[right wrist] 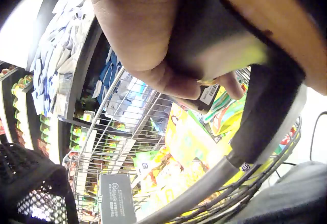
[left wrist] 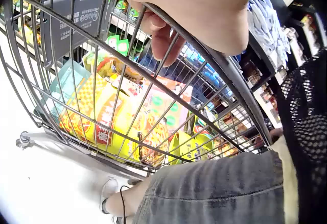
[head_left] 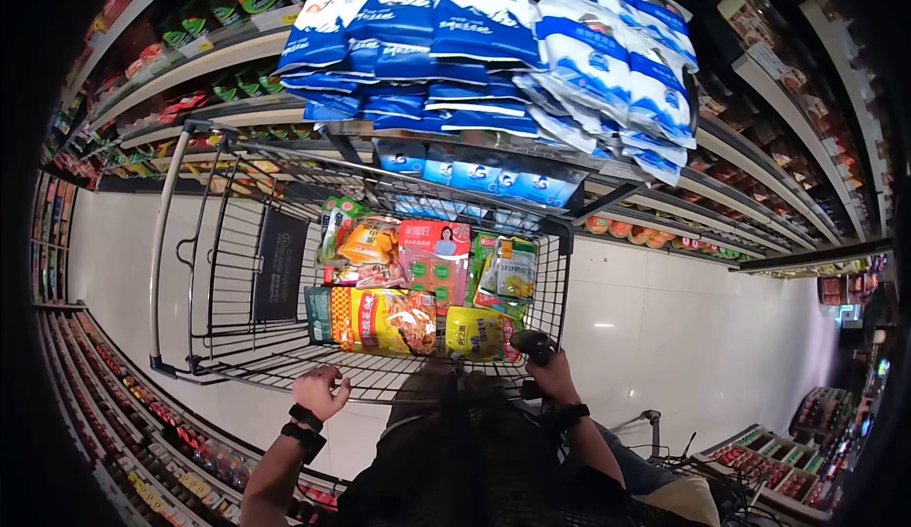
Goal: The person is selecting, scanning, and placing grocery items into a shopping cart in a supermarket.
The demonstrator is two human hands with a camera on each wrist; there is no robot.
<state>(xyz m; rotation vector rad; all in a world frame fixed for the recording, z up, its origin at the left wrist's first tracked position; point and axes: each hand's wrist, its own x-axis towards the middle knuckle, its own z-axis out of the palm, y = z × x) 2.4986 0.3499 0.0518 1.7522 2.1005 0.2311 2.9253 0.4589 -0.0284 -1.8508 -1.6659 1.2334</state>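
A wire shopping cart (head_left: 169, 242) stands crosswise in front of the person. At its near side is the left hand (head_left: 321, 392), its fingers (left wrist: 166, 45) curled over the cart's dark rim (left wrist: 235, 81) in the left wrist view. The right hand (head_left: 555, 377) grips a black handheld device (head_left: 533, 345) at the cart's near right corner; a barcode label (right wrist: 208, 95) shows beside its fingers. In the basket lie a large yellow-and-red food bag (head_left: 389, 321), a smaller yellow pouch (head_left: 479, 332), a pink-red packet (head_left: 434, 259) and several other colourful packets.
Blue-and-white bags (head_left: 484, 24) are piled high on a stand beyond the cart. Stocked shelves (head_left: 223, 53) run along the far side, with more shelves (head_left: 114, 413) at the near left. Pale tiled floor (head_left: 664, 328) extends to the right of the cart.
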